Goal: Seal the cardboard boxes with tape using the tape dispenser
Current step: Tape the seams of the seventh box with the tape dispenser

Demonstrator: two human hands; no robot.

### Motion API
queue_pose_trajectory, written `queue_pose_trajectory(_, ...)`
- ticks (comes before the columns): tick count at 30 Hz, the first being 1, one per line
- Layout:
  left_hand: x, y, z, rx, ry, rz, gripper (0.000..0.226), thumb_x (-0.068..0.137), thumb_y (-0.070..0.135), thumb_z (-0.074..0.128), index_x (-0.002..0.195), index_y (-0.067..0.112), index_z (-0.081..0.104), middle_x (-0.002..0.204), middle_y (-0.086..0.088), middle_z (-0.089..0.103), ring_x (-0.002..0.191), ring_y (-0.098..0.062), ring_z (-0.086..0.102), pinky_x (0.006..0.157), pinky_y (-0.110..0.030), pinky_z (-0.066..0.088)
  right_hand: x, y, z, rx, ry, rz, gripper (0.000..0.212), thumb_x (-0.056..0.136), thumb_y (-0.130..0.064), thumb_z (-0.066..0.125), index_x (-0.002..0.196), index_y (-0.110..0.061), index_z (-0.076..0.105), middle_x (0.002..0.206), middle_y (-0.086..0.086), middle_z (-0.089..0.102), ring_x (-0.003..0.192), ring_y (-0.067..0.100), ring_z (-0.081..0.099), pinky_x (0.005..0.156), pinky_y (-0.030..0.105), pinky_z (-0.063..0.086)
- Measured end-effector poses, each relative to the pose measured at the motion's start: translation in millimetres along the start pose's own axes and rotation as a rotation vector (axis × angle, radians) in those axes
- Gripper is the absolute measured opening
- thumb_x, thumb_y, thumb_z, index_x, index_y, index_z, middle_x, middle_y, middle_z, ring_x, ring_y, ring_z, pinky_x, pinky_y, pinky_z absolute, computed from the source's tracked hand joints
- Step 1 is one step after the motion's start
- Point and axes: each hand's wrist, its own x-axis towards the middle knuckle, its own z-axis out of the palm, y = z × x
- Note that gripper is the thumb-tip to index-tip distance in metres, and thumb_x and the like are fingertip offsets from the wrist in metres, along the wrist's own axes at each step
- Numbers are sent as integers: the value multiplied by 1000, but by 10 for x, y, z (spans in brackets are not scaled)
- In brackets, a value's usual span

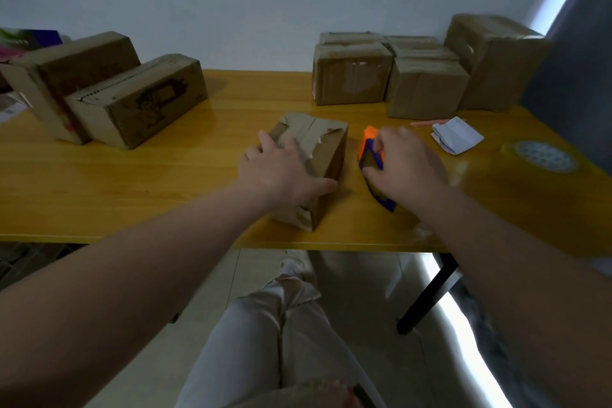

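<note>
Now left hand (281, 172) lies flat on small brown box (328, 145), fingers straight. Right hand (407, 165) curls tight round orange-blue tape dispenser (369, 149) beside box, on yellow table (165, 175).

1. No word, number or brand could be read anywhere.
2. The long brown cardboard box (145, 102) at the left of the yellow wooden table (198, 175) bore a dark printed cartoon figure on its side, with no legible lettering.
3. The folded white paper slip (458, 139) at the right carried faint print, too blurred to read.
4. The purple and green packet (29, 38) at the far left showed pale marks, too small to read.
</note>
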Motion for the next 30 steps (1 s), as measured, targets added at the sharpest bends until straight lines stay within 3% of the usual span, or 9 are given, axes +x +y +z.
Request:
queue_pose_trajectory(4, 124, -126, -164, -33, -148, 15, 113, 63, 67, 69, 149, 30, 6, 150, -19, 18, 135, -43, 20, 106, -54, 29, -1, 62, -4, -70, -235, 190, 51, 85, -34, 68, 120, -10, 39, 97, 7, 51, 83, 24, 51, 52, 29, 34)
queue_pose_trajectory(7, 203, -291, -339, 56, -304, 124, 120, 64, 47, 76, 149, 34, -7, 149, -9, 18, 132, -37, 24, 104, -52, 34, 58, 101, -31, -4, -165, 231, 27, 91, -26, 59, 107, -9, 46, 100, 10, 54, 81, 24, 48, 50, 29, 29)
queue_pose_trajectory(11, 263, -426, -524, 284, -492, 299, 129, 67, 16, 80, 145, 44, -19, 158, 6, -15, 144, -33, -9, 111, -59, 21, 155, 132, -150, 204, 46, 303, 28, 97, -20, 49, 123, -10, 50, 117, 14, 57, 102, 28, 52, 70, 33, 37)
queue_pose_trajectory(15, 260, -484, -531, 605, -181, 455, 102, 85, 12, 65, 144, 51, -10, 159, 9, -7, 144, -33, -9, 112, -60, 13, 188, 96, -238, 478, 198, 301, 32, 99, -18, 43, 131, -17, 48, 126, 8, 54, 109, 24, 51, 74, 32, 37)
queue_pose_trajectory(17, 225, -493, -502, 663, 86, 497, 84, 86, 13, 61, 145, 50, 13, 158, 7, 9, 145, -30, 9, 107, -51, 32, 198, 74, -271, 639, 242, 287, 32, 96, -21, 45, 128, -20, 50, 123, 3, 54, 106, 19, 50, 71, 27, 39)
queue_pose_trajectory(19, 200, -443, -436, 531, 251, 401, 63, 90, 17, 55, 141, 44, 32, 153, 3, 29, 136, -27, 33, 84, -39, 51, 199, 55, -295, 798, 235, 266, 36, 90, -32, 57, 125, -22, 52, 115, -2, 54, 105, 16, 52, 75, 27, 46)
queue_pose_trajectory(21, 178, -352, -352, 228, 241, 279, 46, 94, 38, 48, 139, 39, 40, 144, 2, 44, 126, -24, 46, 83, -38, 53, 180, 25, -316, 917, 186, 239, 54, 78, -45, 72, 123, -23, 53, 115, -4, 55, 106, 17, 55, 84, 35, 51)
queue_pose_trajectory(24, 150, -236, -208, 47, 64, 315, 63, 84, 67, 45, 138, 35, 44, 137, 1, 51, 119, -22, 51, 88, -35, 46, 162, -20, -326, 951, 148, 170, 76, 61, -45, 84, 126, -23, 50, 120, -3, 55, 107, 15, 55, 85, 34, 52)
queue_pose_trajectory(30, 136, -362, -207, -48, -10, 511, 62, 87, 21, 64, 143, 32, 38, 152, 9, 31, 138, -15, 30, 110, -30, 26, 181, -1, -393, 1046, 87, 75, 64, 67, -6, 76, 125, -20, 53, 106, 3, 60, 88, 12, 61, 58, 16, 49)
